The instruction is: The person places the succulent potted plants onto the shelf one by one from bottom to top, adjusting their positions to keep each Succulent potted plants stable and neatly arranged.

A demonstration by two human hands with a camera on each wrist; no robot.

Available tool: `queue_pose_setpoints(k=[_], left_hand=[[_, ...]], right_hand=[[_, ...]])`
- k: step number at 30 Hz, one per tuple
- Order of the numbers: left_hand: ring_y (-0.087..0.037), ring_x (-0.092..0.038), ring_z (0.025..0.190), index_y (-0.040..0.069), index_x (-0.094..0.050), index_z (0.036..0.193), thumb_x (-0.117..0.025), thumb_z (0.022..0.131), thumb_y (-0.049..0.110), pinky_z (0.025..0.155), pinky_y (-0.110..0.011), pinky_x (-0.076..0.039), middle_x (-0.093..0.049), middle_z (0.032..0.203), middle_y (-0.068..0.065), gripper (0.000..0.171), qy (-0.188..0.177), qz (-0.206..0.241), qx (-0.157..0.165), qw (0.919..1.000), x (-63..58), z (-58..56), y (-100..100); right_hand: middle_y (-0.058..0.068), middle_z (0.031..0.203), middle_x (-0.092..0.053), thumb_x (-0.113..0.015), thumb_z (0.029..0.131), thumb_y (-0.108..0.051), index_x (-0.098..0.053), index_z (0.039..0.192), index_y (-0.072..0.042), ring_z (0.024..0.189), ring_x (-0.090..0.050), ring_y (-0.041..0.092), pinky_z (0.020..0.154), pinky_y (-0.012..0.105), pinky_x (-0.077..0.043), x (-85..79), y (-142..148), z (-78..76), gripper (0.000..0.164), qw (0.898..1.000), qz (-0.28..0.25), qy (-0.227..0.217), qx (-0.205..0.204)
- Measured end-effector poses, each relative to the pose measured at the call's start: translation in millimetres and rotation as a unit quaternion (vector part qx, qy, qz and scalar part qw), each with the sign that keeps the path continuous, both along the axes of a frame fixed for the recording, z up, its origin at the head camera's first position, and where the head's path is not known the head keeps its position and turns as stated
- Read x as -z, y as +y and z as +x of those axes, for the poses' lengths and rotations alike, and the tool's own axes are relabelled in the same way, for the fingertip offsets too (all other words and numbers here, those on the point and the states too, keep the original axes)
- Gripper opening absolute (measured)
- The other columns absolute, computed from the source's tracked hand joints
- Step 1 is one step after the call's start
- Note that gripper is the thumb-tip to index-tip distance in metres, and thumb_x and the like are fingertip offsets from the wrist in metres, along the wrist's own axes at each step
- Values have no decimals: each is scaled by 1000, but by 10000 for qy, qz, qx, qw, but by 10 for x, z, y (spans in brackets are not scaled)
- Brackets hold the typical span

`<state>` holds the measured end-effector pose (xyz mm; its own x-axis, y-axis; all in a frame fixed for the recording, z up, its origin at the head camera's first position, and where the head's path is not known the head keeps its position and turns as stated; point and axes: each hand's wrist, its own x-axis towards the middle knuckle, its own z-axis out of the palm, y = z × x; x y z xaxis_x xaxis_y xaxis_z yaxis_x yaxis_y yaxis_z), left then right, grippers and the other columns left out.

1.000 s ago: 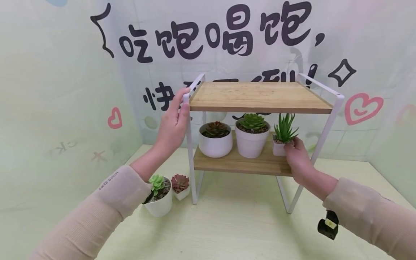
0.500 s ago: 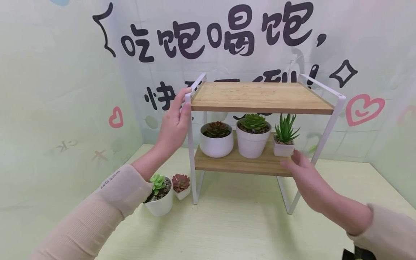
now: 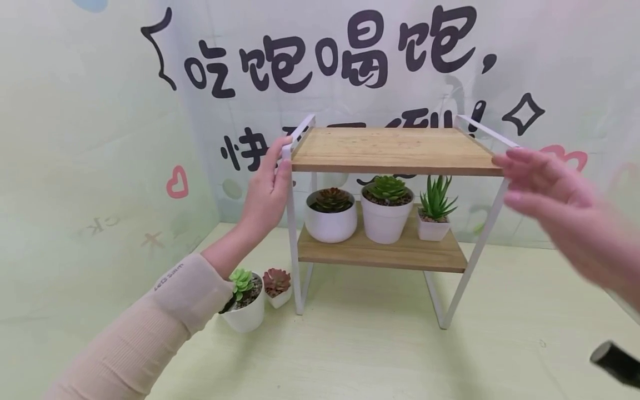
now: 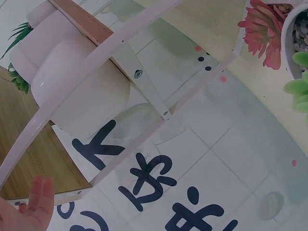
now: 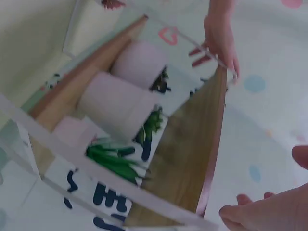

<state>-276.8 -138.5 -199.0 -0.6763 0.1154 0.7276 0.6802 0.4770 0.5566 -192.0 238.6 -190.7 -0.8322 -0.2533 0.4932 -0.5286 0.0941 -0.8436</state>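
A two-tier wooden shelf rack [image 3: 400, 149] with a white frame stands on the table. My left hand [image 3: 269, 191] rests at its upper left corner, fingers fairly straight; the left wrist view shows extended fingers [image 4: 41, 199] beside the rail. My right hand [image 3: 555, 189], slightly blurred, is spread at the upper right corner, holding nothing. On the lower board sit a dark reddish succulent in a round white pot [image 3: 331, 222], a green succulent in a taller white pot [image 3: 387, 219], and a spiky aloe-like plant in a small square pot [image 3: 434, 225].
Left of the rack, a light green succulent in a white pot [image 3: 245, 311] and a small potted red succulent [image 3: 277, 286] stand on the pale table [image 3: 350, 355]. Behind the rack hangs a printed backdrop [image 3: 320, 22] with black lettering.
My right hand has let go of the small spiky plant's pot, leaving it on the lower board, and moved up and right to the rack's upper corner. My left hand stays put.
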Motion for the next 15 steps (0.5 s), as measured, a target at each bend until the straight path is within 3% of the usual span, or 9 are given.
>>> queue_pose_setpoints(k=[3, 7, 11, 15], left_hand=[[-27, -57, 77, 21, -39, 133, -35, 100, 26, 69, -40, -47, -52, 117, -14, 34, -17, -22, -45, 10000, -3, 1, -8], [-25, -54, 76, 21, -39, 133, -34, 100, 26, 69, -39, -46, -54, 107, -15, 34, -41, -66, -87, 9999, -10, 0, -10], [-25, -53, 75, 20, -39, 133, -34, 100, 26, 70, -39, -45, -54, 107, -15, 34, -24, -82, -119, 9999, -10, 2, -10], [-26, -53, 76, 20, -38, 134, -34, 100, 25, 70, -39, -46, -53, 110, -16, 35, -12, -95, -128, 9999, -8, 11, -11]], right_hand=[[3, 120, -53, -48, 90, 6, -44, 127, -6, 100, -51, 7, 75, 10, -43, -218, 79, -113, 39, 9990, 92, 364, 236], [1, 102, -54, -50, 91, 0, -51, 122, -13, 71, -50, 10, 55, 19, -40, -342, 108, -248, 34, 9899, 795, 653, 973], [-9, 102, -53, -49, 94, -13, -53, 119, -26, 73, -46, 9, 46, 26, -31, -344, 117, -401, 28, 9770, 1375, 423, 1573], [-15, 112, -50, -47, 95, -23, -56, 117, -33, 97, -43, 5, 63, 19, -37, -313, 133, -543, 26, 9771, 1255, -17, 1717]])
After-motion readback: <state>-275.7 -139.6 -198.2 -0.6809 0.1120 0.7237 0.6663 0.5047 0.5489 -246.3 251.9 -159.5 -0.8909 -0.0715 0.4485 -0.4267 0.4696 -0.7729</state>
